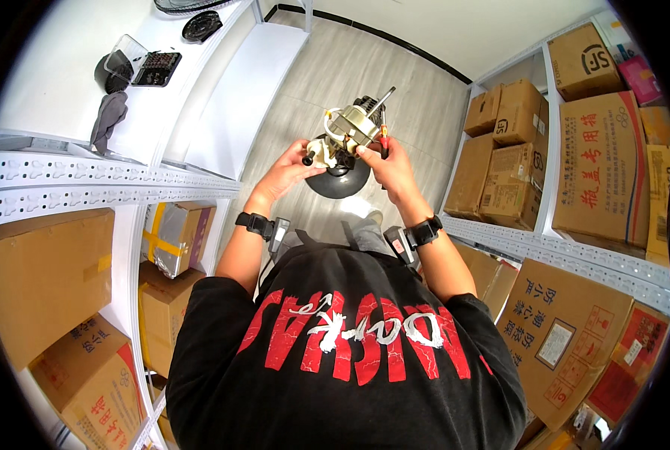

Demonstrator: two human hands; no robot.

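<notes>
A bare fan motor [354,126] with a long metal shaft sits in front of me, above a round black base [340,184]. A cream-coloured part with a black knob and a loop of white cable are at the motor's left side. My left hand [290,171] grips that cream part, its fingers partly hidden. Against the motor's right side, my right hand [389,163] presses with the thumb. It also holds a slim screwdriver [384,141] with a red and dark handle, the shank pointing away from me. Black parts behind the motor are mostly covered.
On the white shelf [144,112] at the left lie a round black grille part [201,27], a transparent case [155,69] with small pieces and a grey cloth [110,120]. Racks with cardboard boxes [601,165] stand on both sides. Grey tiled floor [290,90] lies ahead.
</notes>
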